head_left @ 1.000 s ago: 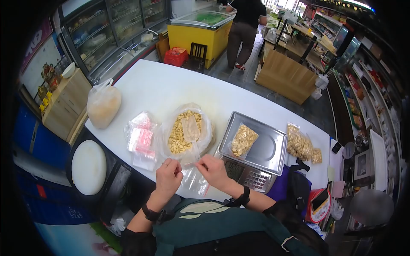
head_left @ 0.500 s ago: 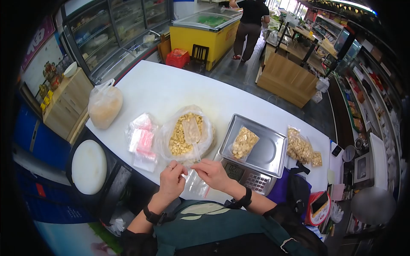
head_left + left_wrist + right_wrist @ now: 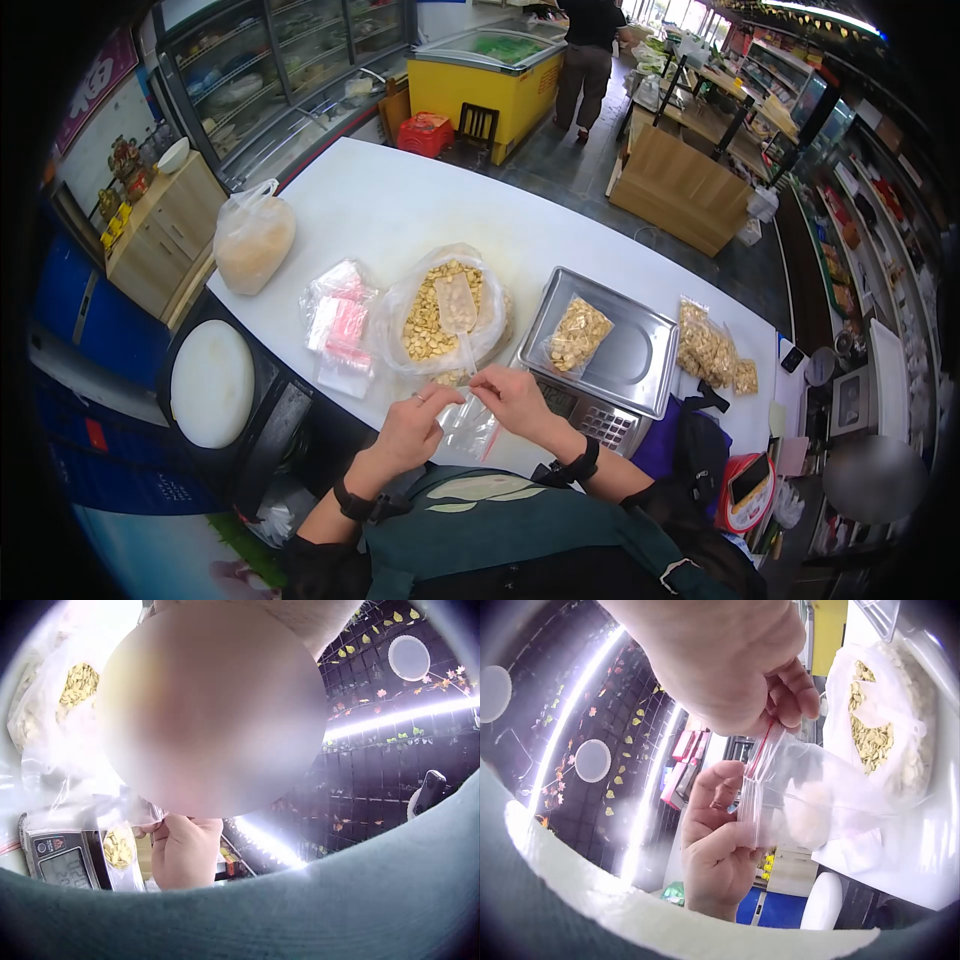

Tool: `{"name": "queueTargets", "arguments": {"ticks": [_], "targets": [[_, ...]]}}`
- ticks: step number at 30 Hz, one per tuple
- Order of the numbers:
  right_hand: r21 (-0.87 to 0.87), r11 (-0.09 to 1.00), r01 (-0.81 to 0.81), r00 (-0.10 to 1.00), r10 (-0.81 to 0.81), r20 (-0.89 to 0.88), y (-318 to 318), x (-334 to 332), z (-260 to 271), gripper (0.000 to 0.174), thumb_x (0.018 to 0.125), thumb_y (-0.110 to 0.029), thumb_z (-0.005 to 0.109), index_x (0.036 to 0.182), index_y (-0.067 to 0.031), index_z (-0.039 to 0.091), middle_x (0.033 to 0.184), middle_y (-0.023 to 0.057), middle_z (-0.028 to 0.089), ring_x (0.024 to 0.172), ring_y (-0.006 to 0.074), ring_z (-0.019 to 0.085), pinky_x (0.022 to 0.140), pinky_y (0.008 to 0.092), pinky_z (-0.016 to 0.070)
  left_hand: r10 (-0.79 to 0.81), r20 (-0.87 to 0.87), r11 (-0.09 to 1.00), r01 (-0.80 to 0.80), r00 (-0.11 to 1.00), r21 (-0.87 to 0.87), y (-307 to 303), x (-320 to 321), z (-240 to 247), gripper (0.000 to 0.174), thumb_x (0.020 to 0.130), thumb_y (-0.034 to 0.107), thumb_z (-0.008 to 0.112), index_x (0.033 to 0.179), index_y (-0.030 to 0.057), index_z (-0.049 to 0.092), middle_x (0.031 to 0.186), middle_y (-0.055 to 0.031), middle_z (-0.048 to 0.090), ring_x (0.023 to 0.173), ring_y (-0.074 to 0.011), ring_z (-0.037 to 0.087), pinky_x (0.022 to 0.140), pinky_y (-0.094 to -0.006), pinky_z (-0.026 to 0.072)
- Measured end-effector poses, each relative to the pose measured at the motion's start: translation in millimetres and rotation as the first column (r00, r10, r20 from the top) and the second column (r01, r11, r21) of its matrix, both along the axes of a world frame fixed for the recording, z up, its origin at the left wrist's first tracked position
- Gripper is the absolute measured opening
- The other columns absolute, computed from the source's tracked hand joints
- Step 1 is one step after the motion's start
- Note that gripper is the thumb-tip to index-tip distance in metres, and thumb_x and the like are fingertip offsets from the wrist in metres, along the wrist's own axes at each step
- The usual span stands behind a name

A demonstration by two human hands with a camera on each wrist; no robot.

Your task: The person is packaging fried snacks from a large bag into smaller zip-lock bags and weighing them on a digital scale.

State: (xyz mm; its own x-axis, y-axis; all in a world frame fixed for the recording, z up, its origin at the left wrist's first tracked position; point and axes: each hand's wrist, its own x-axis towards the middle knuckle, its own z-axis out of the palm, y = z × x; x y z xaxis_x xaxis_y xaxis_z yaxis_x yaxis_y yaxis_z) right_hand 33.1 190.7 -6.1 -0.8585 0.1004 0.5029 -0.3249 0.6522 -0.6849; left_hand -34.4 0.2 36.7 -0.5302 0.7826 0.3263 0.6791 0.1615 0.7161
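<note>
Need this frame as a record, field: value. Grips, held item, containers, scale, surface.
left grip: pinches the clear zip bag
right grip: holds the same bag at its red-lined edge
open bag: golden pieces, scoop lying on them
scale: one filled bag on its pan; reading unclear
right of scale: more filled bags
left of open bag: flat bags, pink-marked
far left: bulging bag
surface: white table

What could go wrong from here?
The thin clear bag could slip or tear, as the left hand and right hand hold it by its edge. The scoop rests on yellow pieces in the open sack, so a bump might spill some.
</note>
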Motion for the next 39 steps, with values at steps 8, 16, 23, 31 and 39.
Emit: {"name": "queueTargets", "arguments": {"ticks": [8, 16, 23, 31, 39], "targets": [[-0.252, 0.967, 0.042, 0.941, 0.046, 0.336, -0.8, 1.5, 1.8, 0.01, 0.082, -0.008, 0.066, 0.087, 0.001, 0.065, 0.065, 0.0035, 0.062, 0.056, 0.0064, 0.054, 0.052, 0.0229, 0.0443, -0.096, -0.084, 0.983, 0.081, 0.992, -0.162, -7.0, -4.0, -12.1, 0.037, 0.065, -0.008, 0.052, 0.098, 0.0054, 0.065, 0.116, -0.0132, 0.062, 0.084, -0.0338, 0.064, 0.072, -0.0372, 0.0528], [-0.31, 0.949, 0.059, 0.922, 0.067, 0.381, -5.9, 2.4, -4.0, 0.012, 0.082, -0.009, 0.067, 0.087, 0.0014, 0.064, 0.064, 0.0033, 0.062, 0.057, 0.0063, 0.055, 0.053, 0.0225, 0.045, -0.102, -0.127, 0.959, 0.063, 0.987, -0.277, -5.3, 1.7, -10.9, 0.042, 0.067, -0.003, 0.053, 0.106, 0.0031, 0.064, 0.113, -0.0135, 0.063, 0.085, -0.0334, 0.064, 0.073, -0.0398, 0.0525], [-0.154, 0.981, -0.118, 0.868, 0.177, 0.463, -5.5, 3.0, -3.8, 0.015, 0.079, -0.013, 0.067, 0.085, 0.0001, 0.062, 0.066, 0.0084, 0.062, 0.06, 0.0172, 0.061, 0.055, 0.0296, 0.0474, 0.1, -0.111, 0.966, -0.123, 0.989, -0.229, -4.0, -0.9, -13.7, 0.044, 0.066, -0.004, 0.053, 0.108, 0.0015, 0.063, 0.115, -0.0133, 0.062, 0.089, -0.0337, 0.063, 0.076, -0.0395, 0.052], [-0.138, 0.988, 0.07, 0.886, 0.002, 0.463, -2.5, -0.6, -10.7, 0.016, 0.079, -0.015, 0.064, 0.085, -0.0006, 0.061, 0.064, 0.012, 0.061, 0.058, 0.025, 0.061, 0.056, 0.0348, 0.047, 0.015, -0.025, 0.973, -0.021, 1.0, -0.228, -2.7, 2.3, -9.3, 0.049, 0.066, -0.006, 0.051, 0.113, 0.0031, 0.062, 0.118, -0.012, 0.061, 0.093, -0.0327, 0.063, 0.077, -0.0385, 0.0521], [-0.254, 0.959, -0.125, 0.824, 0.243, 0.512, 6.3, 21.5, 7.5, 0.025, 0.084, -0.025, 0.065, 0.091, -0.0003, 0.063, 0.063, 0.0111, 0.061, 0.055, 0.0217, 0.059, 0.054, 0.0326, 0.0455, 0.1, 0.017, 0.977, -0.095, 0.995, -0.192, -9.7, -5.1, -24.8, 0.044, 0.066, -0.006, 0.05, 0.107, 0.0014, 0.064, 0.115, -0.012, 0.062, 0.095, -0.0328, 0.062, 0.082, -0.038, 0.0504]]}}
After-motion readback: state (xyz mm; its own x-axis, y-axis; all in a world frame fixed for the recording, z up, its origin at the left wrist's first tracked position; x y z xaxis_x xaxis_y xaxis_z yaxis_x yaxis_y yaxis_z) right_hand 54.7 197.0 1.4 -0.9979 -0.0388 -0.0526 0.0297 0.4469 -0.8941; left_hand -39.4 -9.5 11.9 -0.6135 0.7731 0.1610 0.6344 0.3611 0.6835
